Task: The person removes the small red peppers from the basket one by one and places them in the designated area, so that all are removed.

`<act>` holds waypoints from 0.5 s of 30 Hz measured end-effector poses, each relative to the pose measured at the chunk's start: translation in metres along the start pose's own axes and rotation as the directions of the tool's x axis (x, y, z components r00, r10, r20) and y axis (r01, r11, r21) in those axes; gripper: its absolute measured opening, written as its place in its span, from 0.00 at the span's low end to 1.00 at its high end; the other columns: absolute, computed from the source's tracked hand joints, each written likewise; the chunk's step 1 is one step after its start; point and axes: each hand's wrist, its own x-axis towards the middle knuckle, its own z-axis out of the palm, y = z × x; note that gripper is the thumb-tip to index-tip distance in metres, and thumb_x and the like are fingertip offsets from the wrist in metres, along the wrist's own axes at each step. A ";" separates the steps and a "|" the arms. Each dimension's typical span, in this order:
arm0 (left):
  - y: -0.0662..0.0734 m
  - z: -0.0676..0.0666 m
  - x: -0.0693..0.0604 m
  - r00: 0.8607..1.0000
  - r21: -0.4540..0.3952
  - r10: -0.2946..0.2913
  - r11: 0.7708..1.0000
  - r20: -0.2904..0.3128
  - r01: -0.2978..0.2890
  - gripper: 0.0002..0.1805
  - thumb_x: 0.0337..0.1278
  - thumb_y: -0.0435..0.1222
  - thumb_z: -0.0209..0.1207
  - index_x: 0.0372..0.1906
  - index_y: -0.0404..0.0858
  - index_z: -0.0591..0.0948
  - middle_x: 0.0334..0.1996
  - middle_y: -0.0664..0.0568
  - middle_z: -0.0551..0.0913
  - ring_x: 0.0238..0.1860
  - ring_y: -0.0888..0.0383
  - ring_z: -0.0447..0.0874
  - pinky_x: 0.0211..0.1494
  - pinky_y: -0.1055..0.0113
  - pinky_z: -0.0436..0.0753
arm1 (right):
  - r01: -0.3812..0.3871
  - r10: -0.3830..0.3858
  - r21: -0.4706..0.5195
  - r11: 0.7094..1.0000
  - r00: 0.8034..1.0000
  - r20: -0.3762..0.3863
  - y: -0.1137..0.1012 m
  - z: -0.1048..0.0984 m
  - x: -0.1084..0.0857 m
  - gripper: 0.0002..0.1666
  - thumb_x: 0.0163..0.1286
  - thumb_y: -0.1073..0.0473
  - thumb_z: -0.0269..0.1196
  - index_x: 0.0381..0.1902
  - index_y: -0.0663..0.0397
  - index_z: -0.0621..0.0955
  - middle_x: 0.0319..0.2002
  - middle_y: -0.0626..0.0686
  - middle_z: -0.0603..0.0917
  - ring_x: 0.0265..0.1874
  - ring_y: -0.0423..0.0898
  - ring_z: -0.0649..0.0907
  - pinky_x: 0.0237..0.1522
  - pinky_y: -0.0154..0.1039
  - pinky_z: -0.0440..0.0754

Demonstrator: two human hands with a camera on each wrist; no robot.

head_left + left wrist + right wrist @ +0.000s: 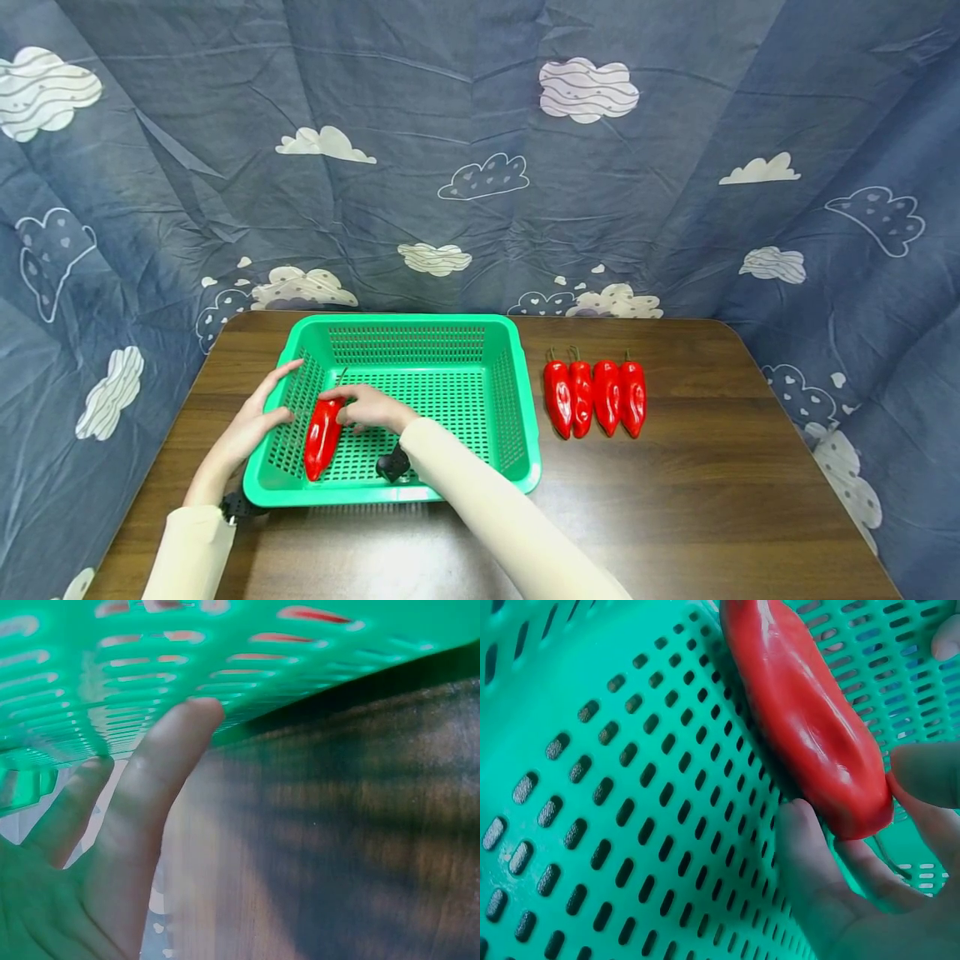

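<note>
Inside the green basket (pixel 420 493), at its left end, lies a long red pepper (pixel 321 442), its stem toward the back. My right hand (pixel 371 408) reaches into the basket and holds this pepper near its stem end. In the right wrist view, the fingers (pixel 806 840) lie on both sides of the pepper (pixel 810 727). My left hand (pixel 251 425) is at the basket's left side, with fairly straight, spread fingers. In the left wrist view, two digits of that hand (pixel 142 802) reach up to the slotted basket wall (pixel 247 667).
To the right of the basket, several red peppers (pixel 606 396) lie side by side on the brown wooden table (pixel 712 500), stems toward the back. A blue curtain with cloud prints (pixel 480 167) hangs behind the table and along its sides.
</note>
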 end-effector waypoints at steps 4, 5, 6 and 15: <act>-0.001 0.001 0.000 1.000 -0.016 -0.004 1.000 -0.001 0.004 0.43 0.49 0.23 0.50 0.74 0.40 0.53 0.74 0.40 0.46 0.68 0.38 0.45 0.59 0.38 0.56 | 0.026 -0.025 0.000 1.000 0.998 -0.061 0.000 0.001 0.000 0.28 0.57 0.74 0.56 0.56 0.54 0.81 0.39 0.49 0.76 0.33 0.45 0.78 0.42 0.47 0.80; -0.001 0.001 0.000 1.000 -0.019 -0.006 1.000 0.000 0.006 0.43 0.49 0.23 0.50 0.74 0.40 0.53 0.74 0.40 0.46 0.68 0.38 0.45 0.59 0.38 0.56 | 0.029 -0.029 -0.007 1.000 0.996 -0.079 0.000 0.001 0.001 0.28 0.56 0.74 0.56 0.55 0.53 0.82 0.38 0.48 0.76 0.32 0.44 0.78 0.42 0.46 0.80; -0.001 0.000 0.000 1.000 -0.023 -0.009 1.000 0.000 0.009 0.43 0.49 0.23 0.50 0.74 0.40 0.53 0.74 0.40 0.46 0.69 0.38 0.45 0.59 0.38 0.56 | 0.031 -0.033 -0.017 0.999 0.995 -0.097 0.000 0.002 0.001 0.28 0.55 0.74 0.56 0.54 0.53 0.83 0.37 0.48 0.77 0.31 0.44 0.78 0.41 0.46 0.80; 0.000 0.000 0.000 1.000 0.000 -0.013 1.000 -0.006 0.013 0.43 0.50 0.23 0.51 0.74 0.40 0.54 0.74 0.41 0.47 0.67 0.40 0.48 0.53 0.46 0.65 | 0.068 -0.066 0.006 0.998 0.982 -0.177 -0.001 0.001 0.001 0.26 0.51 0.75 0.55 0.47 0.54 0.85 0.34 0.49 0.77 0.29 0.42 0.76 0.39 0.46 0.81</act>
